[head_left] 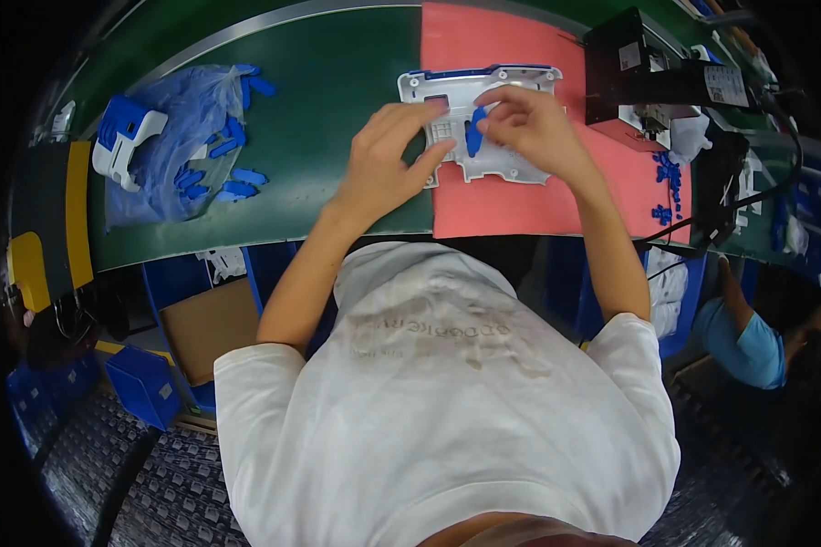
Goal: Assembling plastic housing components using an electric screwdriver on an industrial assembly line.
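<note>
A white plastic housing shell (511,169) with a blue far edge lies with its hollow inside facing up. My left hand (388,155) grips its left end, thumb and forefinger apart on the shell. Inside the shell stands a narrow blue plastic piece (473,137), slightly tilted. My right hand (534,128) reaches over the shell from the right with its fingers bent, and the fingertips pinch the blue piece near its upper end. Part of the shell's right side is hidden under my right hand.
A pink mat (511,214) covers part of the green table (328,91). Left, a clear bag (173,196) has several blue pieces on it beside a blue-white housing (128,137). Right are a black fixture (616,59), small blue parts (668,178) and a cable. Another person (748,337) is at lower right.
</note>
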{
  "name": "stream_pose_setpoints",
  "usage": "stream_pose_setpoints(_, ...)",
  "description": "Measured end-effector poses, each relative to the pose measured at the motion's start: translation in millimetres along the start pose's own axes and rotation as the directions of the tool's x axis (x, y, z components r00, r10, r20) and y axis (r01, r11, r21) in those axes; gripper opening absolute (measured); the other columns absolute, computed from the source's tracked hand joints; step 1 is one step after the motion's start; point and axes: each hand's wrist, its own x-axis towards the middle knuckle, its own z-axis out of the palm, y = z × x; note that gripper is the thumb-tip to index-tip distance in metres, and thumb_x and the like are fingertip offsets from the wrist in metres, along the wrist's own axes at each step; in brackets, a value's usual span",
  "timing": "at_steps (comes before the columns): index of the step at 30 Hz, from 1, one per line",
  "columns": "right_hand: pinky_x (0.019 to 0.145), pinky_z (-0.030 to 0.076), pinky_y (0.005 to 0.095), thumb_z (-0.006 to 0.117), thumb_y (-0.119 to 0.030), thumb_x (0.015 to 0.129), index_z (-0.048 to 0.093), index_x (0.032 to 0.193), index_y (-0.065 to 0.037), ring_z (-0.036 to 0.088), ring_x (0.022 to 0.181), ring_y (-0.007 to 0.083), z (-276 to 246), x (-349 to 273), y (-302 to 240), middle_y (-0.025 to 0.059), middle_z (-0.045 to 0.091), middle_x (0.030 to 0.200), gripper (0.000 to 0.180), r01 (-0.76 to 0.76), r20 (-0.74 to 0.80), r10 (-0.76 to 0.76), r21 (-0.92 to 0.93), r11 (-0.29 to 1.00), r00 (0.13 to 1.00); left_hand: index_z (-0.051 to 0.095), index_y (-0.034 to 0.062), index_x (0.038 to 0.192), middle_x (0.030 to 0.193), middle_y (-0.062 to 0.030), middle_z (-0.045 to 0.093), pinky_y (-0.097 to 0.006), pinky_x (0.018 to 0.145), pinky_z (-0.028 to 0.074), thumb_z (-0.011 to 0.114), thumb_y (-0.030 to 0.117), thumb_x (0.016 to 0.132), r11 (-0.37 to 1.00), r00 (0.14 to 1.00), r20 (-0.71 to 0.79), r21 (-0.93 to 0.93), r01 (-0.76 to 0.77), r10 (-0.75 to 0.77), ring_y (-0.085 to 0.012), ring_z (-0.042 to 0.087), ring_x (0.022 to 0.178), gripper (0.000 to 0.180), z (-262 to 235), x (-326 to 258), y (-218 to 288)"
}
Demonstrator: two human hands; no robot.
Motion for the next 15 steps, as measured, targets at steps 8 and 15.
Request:
stream_pose_setpoints(8, 0.062, 0.051, 0.0307, 0.070, -0.007, 0.078, 0.067, 0.100, -0.004, 0.066, 0.066, 0.0213, 12.9, 0.0, 2.0, 0.0102, 0.067, 0.069, 0.023, 0.082, 0.028, -0.077, -0.380, 0.921, 0.997, 0.065, 0.0117, 0.115, 0.126, -0.0089, 0.054, -0.043, 0.096, 0.039, 0.076, 0.033, 0.073, 0.934, 0.867, 0.478, 0.224, -0.277, 0.143, -0.0303, 0.047, 0.117, 0.049, -5.8, -5.7, 3.8)
stream_pose_setpoints(15, 0.072, 0.051, 0.0302, 0.074, -0.004, 0.079, 0.055, 0.118, -0.004, 0.062, 0.080, 0.0166, -28.9, -29.2, -9.9, 0.0090, 0.061, 0.098, 0.043, 0.404, -0.616, -0.708, -0.584, 0.705, 0.346, 0.065, 0.0116, 0.115, 0.131, -0.0091, 0.054, -0.044, 0.099, 0.040, 0.075, 0.026, 0.072, 0.914, 0.837, 0.507, 0.207, -0.350, 0.205, -0.0321, 0.047, 0.123, 0.046, 4.2, 0.3, -9.0)
